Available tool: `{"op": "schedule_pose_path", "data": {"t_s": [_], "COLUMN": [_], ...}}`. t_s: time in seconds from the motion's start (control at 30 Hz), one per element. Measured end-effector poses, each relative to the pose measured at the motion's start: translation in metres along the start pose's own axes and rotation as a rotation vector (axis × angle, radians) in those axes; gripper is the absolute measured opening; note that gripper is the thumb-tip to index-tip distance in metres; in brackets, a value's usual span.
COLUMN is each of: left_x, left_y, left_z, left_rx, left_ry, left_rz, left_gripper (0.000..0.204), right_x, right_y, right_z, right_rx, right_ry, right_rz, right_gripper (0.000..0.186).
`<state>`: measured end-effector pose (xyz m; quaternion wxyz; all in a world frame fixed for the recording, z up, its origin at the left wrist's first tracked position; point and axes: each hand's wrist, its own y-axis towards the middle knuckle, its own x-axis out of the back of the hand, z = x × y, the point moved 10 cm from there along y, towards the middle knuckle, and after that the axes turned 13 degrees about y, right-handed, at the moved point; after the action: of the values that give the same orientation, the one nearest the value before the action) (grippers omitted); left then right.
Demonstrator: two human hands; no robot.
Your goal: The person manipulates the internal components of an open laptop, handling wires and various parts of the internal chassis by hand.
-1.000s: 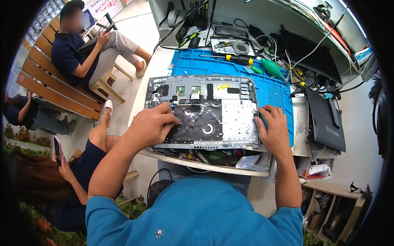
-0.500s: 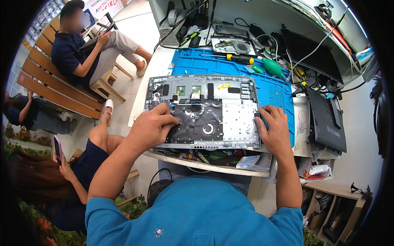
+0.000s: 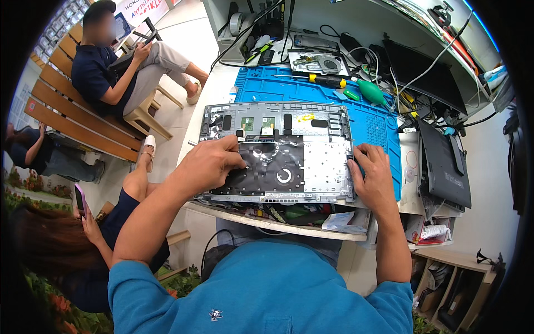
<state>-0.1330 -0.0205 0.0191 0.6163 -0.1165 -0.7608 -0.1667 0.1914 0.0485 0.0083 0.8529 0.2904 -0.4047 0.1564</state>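
An opened laptop chassis [image 3: 328, 161] lies inside up in front of me, silver-grey with a black film sheet [image 3: 270, 167] over its middle left. My left hand [image 3: 214, 161] is closed in a pinch above the sheet's left part. A short grey rod end [image 3: 192, 143] shows behind that hand's knuckles. Whatever sits between the fingertips is hidden. At the chassis's right edge, my right hand [image 3: 371, 172] grips with thumb and fingers. The chassis rests partly on a blue repair mat [image 3: 378, 131].
Beyond the chassis lie a yellow-black screwdriver [image 3: 327, 81] and a green blower bulb [image 3: 370, 92]. A dark laptop part [image 3: 443, 167] leans at the right, near tangled cables. Below the tabletop, a cluttered drawer [image 3: 278, 225] stands open. Seated people are at the left.
My left hand has turned slightly, and a grey rod end now shows behind it. My left elbow has moved outward. The right hand keeps its hold on the chassis edge.
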Motion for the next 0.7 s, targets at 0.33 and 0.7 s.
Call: {"op": "schedule_pose_path", "data": {"t_s": [0.33,0.7], "left_x": [0.0,0.001], "left_y": [0.011,0.024], "left_z": [0.0,-0.005], "left_rx": [-0.269,-0.382], "left_ry": [0.037,0.026], "left_rz": [0.029,0.153], "left_gripper": [0.036,0.032], "right_x": [-0.001,-0.002], "right_y": [0.001,0.001], "right_z": [0.0,0.001], "right_rx": [-0.002,-0.004], "right_ry": [0.011,0.023], "right_rz": [0.009,0.003], "right_gripper": [0.034,0.035]}}
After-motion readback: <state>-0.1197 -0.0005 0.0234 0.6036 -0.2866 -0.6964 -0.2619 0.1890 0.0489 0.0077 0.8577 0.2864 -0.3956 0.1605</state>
